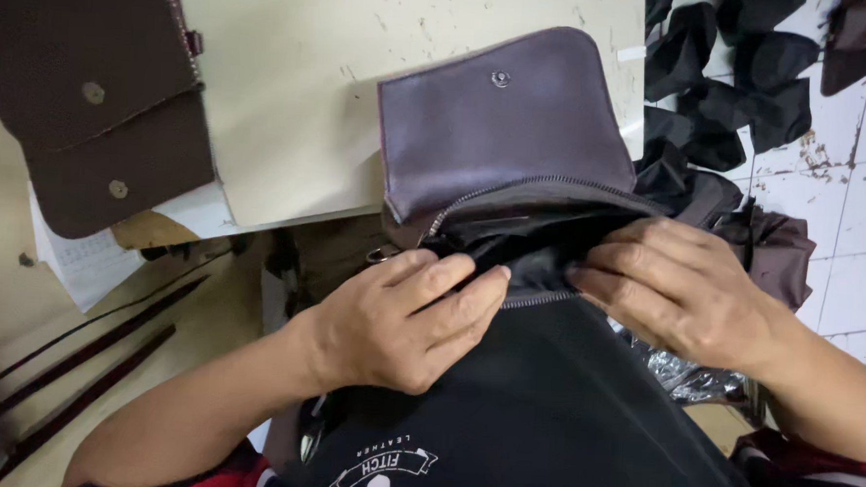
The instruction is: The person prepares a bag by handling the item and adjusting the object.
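A: What's around?
B: A cream worktable (292, 120) over white floor tiles.
A: And the bag?
B: A dark purple leather bag (501, 130) rests at the table's edge, flap up, zipper open. The left hand (405, 320) and right hand (679, 288) each pinch its black lining (539, 263). Brown leather pieces (98, 102) lie left.

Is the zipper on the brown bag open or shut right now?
Open. The brown bag shows zipper teeth parted, and both hands, left and right, spread the black lining.
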